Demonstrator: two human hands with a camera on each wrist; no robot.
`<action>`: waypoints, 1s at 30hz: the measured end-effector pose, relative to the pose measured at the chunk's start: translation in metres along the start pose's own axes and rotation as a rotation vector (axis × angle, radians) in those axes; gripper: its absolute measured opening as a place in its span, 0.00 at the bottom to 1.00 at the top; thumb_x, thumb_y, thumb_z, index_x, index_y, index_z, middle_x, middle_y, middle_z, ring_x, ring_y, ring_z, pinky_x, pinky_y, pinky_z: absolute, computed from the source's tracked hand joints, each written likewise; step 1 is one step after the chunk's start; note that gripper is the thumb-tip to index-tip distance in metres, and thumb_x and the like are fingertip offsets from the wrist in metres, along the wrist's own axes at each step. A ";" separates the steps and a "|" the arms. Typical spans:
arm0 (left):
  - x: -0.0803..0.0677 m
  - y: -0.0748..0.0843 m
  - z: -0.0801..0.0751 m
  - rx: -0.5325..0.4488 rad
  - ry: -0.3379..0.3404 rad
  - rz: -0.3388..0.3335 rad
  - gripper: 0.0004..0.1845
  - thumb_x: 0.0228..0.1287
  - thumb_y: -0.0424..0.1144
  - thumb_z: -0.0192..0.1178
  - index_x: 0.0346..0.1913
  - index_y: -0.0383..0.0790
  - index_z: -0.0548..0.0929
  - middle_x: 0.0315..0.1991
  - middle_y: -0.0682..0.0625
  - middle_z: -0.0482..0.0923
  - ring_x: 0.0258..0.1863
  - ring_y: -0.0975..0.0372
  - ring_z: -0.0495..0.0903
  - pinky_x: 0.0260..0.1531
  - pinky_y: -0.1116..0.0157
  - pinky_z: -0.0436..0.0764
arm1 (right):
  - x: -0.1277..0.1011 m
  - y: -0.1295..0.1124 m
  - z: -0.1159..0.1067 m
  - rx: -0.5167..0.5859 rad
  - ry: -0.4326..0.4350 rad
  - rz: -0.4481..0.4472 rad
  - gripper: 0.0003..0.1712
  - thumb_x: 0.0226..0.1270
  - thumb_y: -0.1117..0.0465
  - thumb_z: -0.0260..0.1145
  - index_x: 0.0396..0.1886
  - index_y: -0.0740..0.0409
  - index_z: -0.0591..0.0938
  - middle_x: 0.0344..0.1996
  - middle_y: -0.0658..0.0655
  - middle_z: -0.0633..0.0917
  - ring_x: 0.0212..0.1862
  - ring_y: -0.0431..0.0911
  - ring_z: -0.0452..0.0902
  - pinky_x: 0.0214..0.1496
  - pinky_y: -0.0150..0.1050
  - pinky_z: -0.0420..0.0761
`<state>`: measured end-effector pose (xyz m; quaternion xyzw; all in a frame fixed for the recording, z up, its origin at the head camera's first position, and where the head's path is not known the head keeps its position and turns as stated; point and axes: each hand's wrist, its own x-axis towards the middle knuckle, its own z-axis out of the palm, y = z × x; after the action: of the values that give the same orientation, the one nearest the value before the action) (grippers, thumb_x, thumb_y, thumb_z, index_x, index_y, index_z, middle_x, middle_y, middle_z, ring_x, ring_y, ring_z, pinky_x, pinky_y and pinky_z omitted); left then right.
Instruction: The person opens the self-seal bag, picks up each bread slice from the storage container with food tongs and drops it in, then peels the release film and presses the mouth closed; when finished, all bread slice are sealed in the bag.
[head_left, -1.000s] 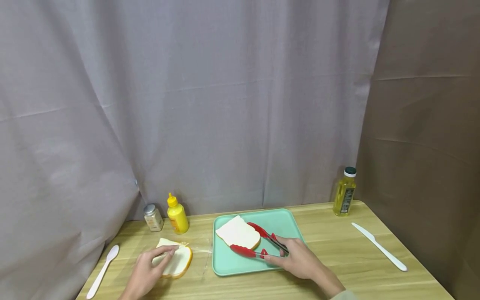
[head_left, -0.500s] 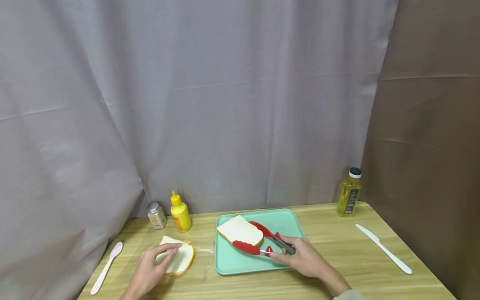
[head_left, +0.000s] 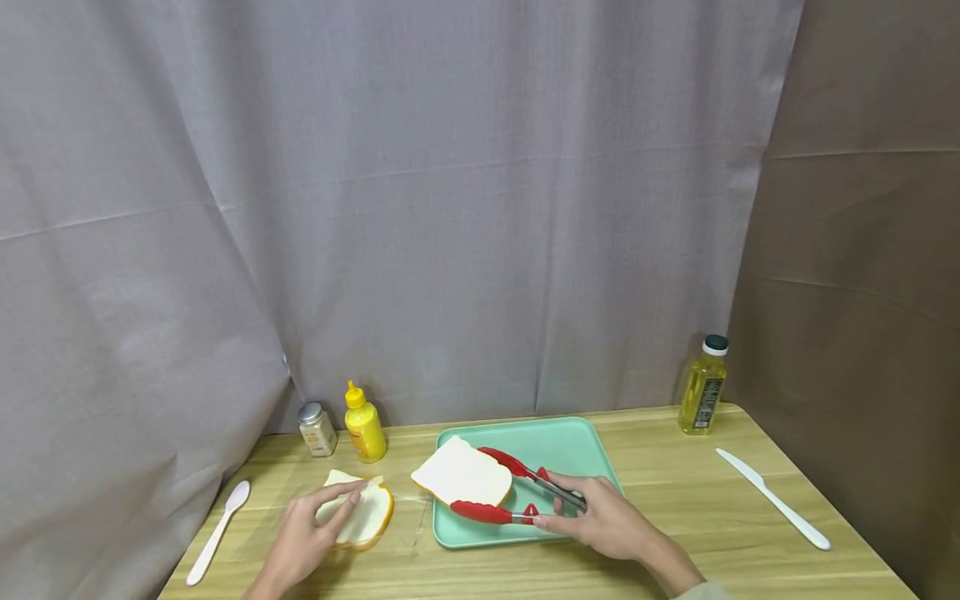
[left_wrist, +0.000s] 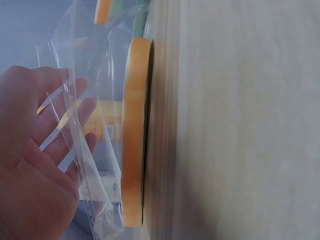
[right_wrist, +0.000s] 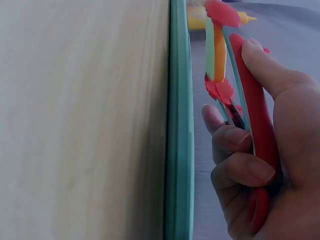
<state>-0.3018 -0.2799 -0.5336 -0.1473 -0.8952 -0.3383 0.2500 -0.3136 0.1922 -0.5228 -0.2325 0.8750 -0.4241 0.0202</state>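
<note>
1. Since a second ago: bread slice (head_left: 461, 475) shifted left, now overhanging the left rim of the green tray (head_left: 570, 442) and tilted, left corner raised off the tray floor. Earlier lying flat, wholly inside the tray.
2. Judged from that: slice being carried leftward out of the tray, toward the bagged bread; lift only partly made.
3. Right hand (head_left: 600, 521) clenched round the handles of the red tongs (head_left: 517, 492), at the near right of the tray; tong tips clamped on the slice, one above and one below, seen edge-on in the right wrist view (right_wrist: 220, 50).
4. Tongs' long axis running from near right at the hand to far left at the slice; tips pointing left and slightly away.
5. Slice's long axis roughly left to right, rounded top toward the far left.
6. Left hand (head_left: 311, 533) resting with relaxed, nearly straight fingers on the second slice (head_left: 363, 512) inside a clear plastic bag (left_wrist: 90, 130), flat on the tabletop (head_left: 675, 492) left of the tray; little changed from before.
7. Also present: white spoon (head_left: 217, 533) far left, spice jar (head_left: 317, 429), yellow squeeze bottle (head_left: 365, 425), oil bottle (head_left: 703, 387), white knife (head_left: 772, 498) at right.
</note>
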 end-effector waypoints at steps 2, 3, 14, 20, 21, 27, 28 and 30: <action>0.001 0.001 0.000 -0.013 0.004 0.007 0.11 0.74 0.41 0.72 0.55 0.58 0.93 0.52 0.62 0.93 0.56 0.61 0.91 0.61 0.87 0.70 | 0.000 -0.002 -0.001 -0.001 0.004 -0.014 0.46 0.65 0.32 0.77 0.74 0.52 0.80 0.37 0.47 0.86 0.22 0.30 0.62 0.22 0.27 0.69; 0.001 0.001 0.000 -0.019 0.006 0.010 0.11 0.74 0.40 0.72 0.55 0.58 0.93 0.52 0.62 0.93 0.56 0.61 0.91 0.61 0.87 0.69 | 0.000 -0.003 -0.001 -0.004 0.005 -0.022 0.45 0.65 0.33 0.77 0.74 0.51 0.80 0.37 0.47 0.86 0.21 0.30 0.61 0.22 0.27 0.68; 0.001 0.004 -0.001 -0.029 0.003 0.009 0.12 0.74 0.39 0.72 0.55 0.55 0.93 0.54 0.59 0.93 0.56 0.58 0.91 0.62 0.85 0.73 | -0.003 -0.021 0.003 0.008 -0.079 -0.164 0.38 0.68 0.37 0.78 0.74 0.42 0.80 0.39 0.54 0.87 0.21 0.30 0.58 0.23 0.23 0.68; -0.001 0.000 0.000 -0.003 -0.026 -0.014 0.11 0.75 0.42 0.71 0.56 0.57 0.93 0.55 0.61 0.92 0.58 0.59 0.90 0.62 0.68 0.85 | -0.002 -0.025 0.010 0.015 -0.110 -0.202 0.33 0.69 0.38 0.77 0.70 0.40 0.82 0.37 0.54 0.88 0.20 0.30 0.57 0.22 0.23 0.66; -0.001 0.000 0.000 -0.002 -0.030 -0.016 0.11 0.75 0.43 0.71 0.56 0.57 0.93 0.55 0.61 0.92 0.58 0.59 0.90 0.62 0.66 0.86 | -0.001 -0.025 0.010 0.022 -0.118 -0.203 0.31 0.69 0.39 0.77 0.69 0.39 0.83 0.37 0.54 0.88 0.20 0.30 0.57 0.22 0.23 0.66; 0.000 0.000 0.000 -0.001 -0.035 -0.020 0.12 0.73 0.40 0.72 0.55 0.59 0.93 0.54 0.62 0.92 0.58 0.60 0.90 0.62 0.57 0.88 | 0.002 -0.030 0.013 0.026 -0.142 -0.209 0.23 0.70 0.38 0.76 0.58 0.40 0.86 0.33 0.52 0.85 0.22 0.31 0.60 0.23 0.23 0.66; 0.000 0.001 0.000 -0.003 -0.031 -0.018 0.12 0.73 0.40 0.72 0.55 0.59 0.93 0.54 0.61 0.92 0.58 0.59 0.90 0.61 0.56 0.88 | 0.003 -0.031 0.014 0.018 -0.141 -0.211 0.23 0.70 0.38 0.76 0.58 0.40 0.86 0.33 0.51 0.85 0.22 0.31 0.60 0.24 0.23 0.66; 0.000 0.002 0.000 -0.002 -0.025 -0.012 0.12 0.73 0.40 0.73 0.55 0.59 0.93 0.54 0.61 0.92 0.57 0.58 0.90 0.61 0.57 0.89 | 0.004 -0.032 0.014 -0.001 -0.133 -0.215 0.23 0.69 0.37 0.76 0.57 0.40 0.86 0.32 0.52 0.85 0.22 0.31 0.61 0.24 0.23 0.67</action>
<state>-0.3010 -0.2788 -0.5328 -0.1465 -0.8988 -0.3388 0.2365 -0.3011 0.1632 -0.5074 -0.3526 0.8420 -0.4070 0.0326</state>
